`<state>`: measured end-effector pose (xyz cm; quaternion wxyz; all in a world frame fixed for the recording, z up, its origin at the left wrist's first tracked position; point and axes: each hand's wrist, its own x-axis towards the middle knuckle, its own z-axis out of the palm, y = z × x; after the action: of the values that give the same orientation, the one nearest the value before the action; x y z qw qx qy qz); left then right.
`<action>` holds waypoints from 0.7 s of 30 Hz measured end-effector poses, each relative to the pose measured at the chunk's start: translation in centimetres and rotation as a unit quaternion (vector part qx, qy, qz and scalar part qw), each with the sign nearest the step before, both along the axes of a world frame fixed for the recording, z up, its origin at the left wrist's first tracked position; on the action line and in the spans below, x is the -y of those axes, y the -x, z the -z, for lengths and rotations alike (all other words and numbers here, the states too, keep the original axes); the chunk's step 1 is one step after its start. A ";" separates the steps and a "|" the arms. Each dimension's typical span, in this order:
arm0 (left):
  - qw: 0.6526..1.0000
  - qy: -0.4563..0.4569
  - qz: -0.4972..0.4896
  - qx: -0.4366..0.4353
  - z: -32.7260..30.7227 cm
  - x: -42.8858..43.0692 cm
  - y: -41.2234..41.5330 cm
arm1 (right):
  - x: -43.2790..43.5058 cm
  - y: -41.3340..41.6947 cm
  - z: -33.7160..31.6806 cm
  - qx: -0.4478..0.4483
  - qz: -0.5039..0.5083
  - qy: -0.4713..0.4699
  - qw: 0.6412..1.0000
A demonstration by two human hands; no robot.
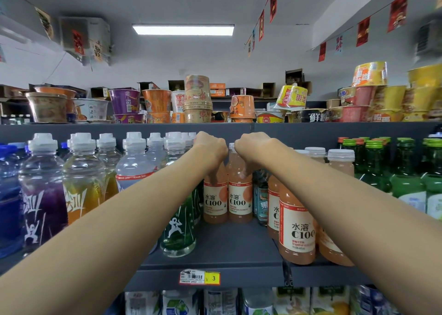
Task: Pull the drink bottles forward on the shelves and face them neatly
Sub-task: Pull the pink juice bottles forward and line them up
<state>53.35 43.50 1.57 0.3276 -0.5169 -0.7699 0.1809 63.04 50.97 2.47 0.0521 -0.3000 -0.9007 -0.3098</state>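
Observation:
Two pink C100 juice bottles stand side by side deep on the dark shelf (229, 247). My left hand (211, 148) is closed over the top of the left C100 bottle (215, 201). My right hand (251, 151) grips the neck of the right C100 bottle (240, 198), whose white cap shows between the two hands. More C100 bottles (296, 228) stand further forward at the right. A green sports bottle (178, 231) stands just left of the gap, partly behind my left forearm.
Clear sports bottles with white caps (82, 183) fill the shelf's left side, green glass bottles (406, 178) the right. Instant noodle cups (198, 99) crowd the upper shelf. A yellow price tag (199, 277) sits on the shelf edge, with cartons below.

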 end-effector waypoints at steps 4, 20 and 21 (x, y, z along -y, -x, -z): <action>1.000 0.011 -0.013 -0.022 0.2 -0.5 0.0 | 0.0 0.4 0.1 0.000 0.004 -0.021 1.000; 0.999 -0.002 -0.025 -0.044 0.9 -1.8 0.8 | -1.0 1.8 0.5 -0.018 0.006 0.014 1.000; 0.999 -0.005 -0.027 -0.045 0.9 -1.8 0.9 | -1.0 1.8 0.5 -0.018 0.006 0.016 1.000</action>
<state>52.50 45.34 0.65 0.3596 -0.4859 -0.7687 0.2091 61.24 52.00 1.95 0.0617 -0.3121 -0.9026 -0.2899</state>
